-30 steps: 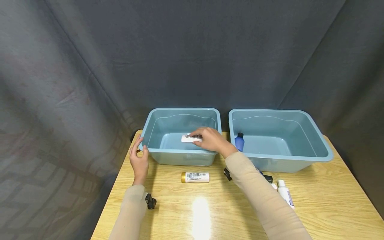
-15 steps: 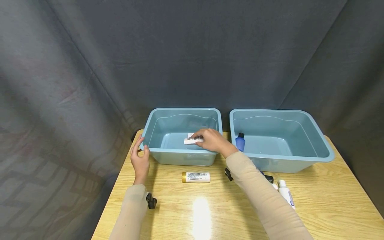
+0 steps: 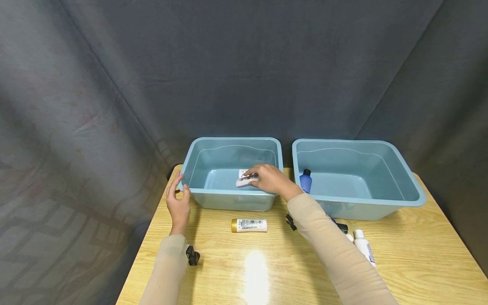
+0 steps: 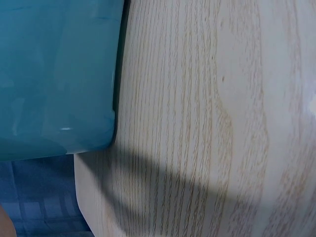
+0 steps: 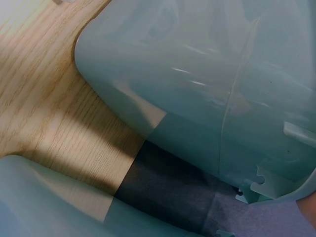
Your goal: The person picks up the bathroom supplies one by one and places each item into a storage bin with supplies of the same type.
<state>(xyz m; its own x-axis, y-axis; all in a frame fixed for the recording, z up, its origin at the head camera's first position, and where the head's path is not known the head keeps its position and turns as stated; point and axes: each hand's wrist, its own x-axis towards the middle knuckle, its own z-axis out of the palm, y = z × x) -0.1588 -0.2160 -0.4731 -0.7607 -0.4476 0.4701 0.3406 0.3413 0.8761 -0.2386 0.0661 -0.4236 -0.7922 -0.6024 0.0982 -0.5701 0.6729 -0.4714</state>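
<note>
My right hand (image 3: 270,180) reaches over the near rim into the left blue bin (image 3: 225,192) and grips a small white bottle (image 3: 244,182) with printed markings, lying slantwise. Just behind it, another white labelled item (image 3: 242,172) shows on the bin floor, partly hidden by the bottle and fingers. My left hand (image 3: 179,207) holds the bin's front left corner, thumb at the front and fingers at the side. In the left wrist view only the bin's outer wall (image 4: 59,74) and a sliver of hand appear.
A gold-capped white tube (image 3: 249,225) lies on the wooden table (image 3: 217,262) before the left bin. The right blue bin (image 3: 362,201) holds a blue bottle (image 3: 306,183). A white bottle (image 3: 364,245) and a black-capped item (image 3: 342,227) lie beyond my right sleeve.
The right hand has shifted slightly right and tipped the white bottle to a slant, uncovering more of the white item behind it. The left hand stays at the bin's corner.
</note>
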